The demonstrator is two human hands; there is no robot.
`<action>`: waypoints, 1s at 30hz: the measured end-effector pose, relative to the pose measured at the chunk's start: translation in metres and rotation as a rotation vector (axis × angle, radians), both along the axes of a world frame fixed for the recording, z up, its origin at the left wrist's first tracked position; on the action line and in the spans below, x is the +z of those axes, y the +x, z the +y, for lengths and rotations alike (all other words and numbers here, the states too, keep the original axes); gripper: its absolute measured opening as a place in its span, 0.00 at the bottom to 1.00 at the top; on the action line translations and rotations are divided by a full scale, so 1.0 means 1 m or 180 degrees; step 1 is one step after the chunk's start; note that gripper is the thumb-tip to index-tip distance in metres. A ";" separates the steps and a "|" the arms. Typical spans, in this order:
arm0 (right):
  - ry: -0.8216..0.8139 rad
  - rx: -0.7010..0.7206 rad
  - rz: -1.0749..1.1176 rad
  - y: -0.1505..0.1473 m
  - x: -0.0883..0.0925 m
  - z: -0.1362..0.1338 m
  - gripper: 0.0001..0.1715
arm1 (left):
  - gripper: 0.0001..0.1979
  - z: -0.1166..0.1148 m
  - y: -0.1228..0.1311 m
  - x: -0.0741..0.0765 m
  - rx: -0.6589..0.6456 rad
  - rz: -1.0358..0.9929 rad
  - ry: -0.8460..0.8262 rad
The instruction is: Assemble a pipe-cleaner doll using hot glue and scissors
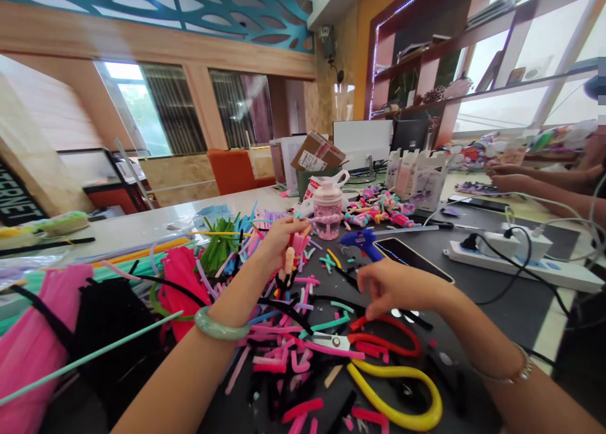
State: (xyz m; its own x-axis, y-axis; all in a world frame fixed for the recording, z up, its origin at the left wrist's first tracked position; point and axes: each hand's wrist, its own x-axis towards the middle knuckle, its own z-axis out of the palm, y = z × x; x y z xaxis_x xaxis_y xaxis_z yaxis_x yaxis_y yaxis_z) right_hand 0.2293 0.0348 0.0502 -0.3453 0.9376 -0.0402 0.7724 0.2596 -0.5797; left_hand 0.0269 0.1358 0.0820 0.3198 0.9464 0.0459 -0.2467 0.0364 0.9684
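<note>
My left hand [281, 235] is closed, pinching a small pink and peach pipe-cleaner figure [290, 260] above the pile; part of it is hidden by the fingers. My right hand [391, 286] hovers over the table with fingers bent and apart, and I see nothing held in it. Just beneath its fingertips lie scissors [395, 396] with one red and one yellow handle, blades pointing left. Cut pipe-cleaner pieces [303, 358], mostly pink and black, are scattered around the scissors. Beyond my right hand rests a blue glue gun [362, 241].
A pink bottle [327, 210] stands behind my left hand. To the right are a phone [411, 257] and a power strip [521, 257] with trailing cables. Bundles of pipe cleaners [218, 241] fill the left side. Another person's arms [544, 181] reach in at far right.
</note>
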 end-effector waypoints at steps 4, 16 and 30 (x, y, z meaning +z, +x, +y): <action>-0.0549 0.0397 -0.0411 -0.003 0.001 -0.009 0.17 | 0.10 0.005 0.000 -0.002 0.0379 -0.0121 0.0079; 0.0190 0.0228 -0.1453 -0.029 -0.004 -0.037 0.26 | 0.09 0.011 0.001 0.009 0.1600 -0.0708 0.0531; 0.0401 0.0185 -0.1530 -0.021 0.000 -0.037 0.14 | 0.08 0.009 -0.005 0.013 0.1805 -0.0989 0.0327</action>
